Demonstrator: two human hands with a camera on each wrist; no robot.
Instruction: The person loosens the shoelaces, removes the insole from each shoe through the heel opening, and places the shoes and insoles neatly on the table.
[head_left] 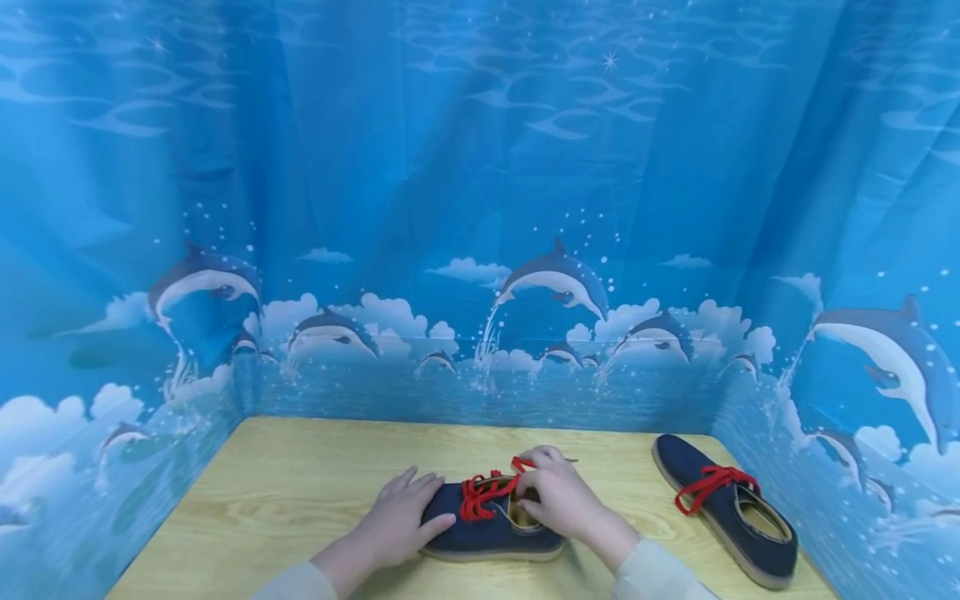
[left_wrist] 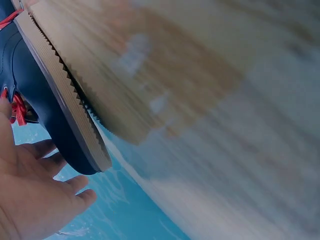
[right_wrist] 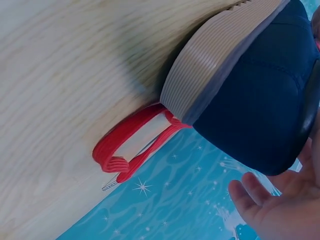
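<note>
A navy shoe point(head_left: 480, 533) with red laces sits on the table, toe to the left, its pale ridged sole point(left_wrist: 70, 92) showing in the left wrist view. My left hand point(head_left: 401, 517) rests at the toe, fingers spread over the far side and thumb on the near side. Over the heel opening, my right hand point(head_left: 558, 496) pinches the red shoelace point(head_left: 517, 479) between thumb and index finger. Its other fingers stretch out past the heel in the right wrist view. A loose lace end point(right_wrist: 132, 135) lies on the table beyond the shoe.
A second navy shoe point(head_left: 720, 508) with a tied red lace point(head_left: 716, 485) stands at the right of the wood-grain table point(head_left: 300, 467), toe pointing away. A blue dolphin-print curtain point(head_left: 420, 208) hangs round the back and sides.
</note>
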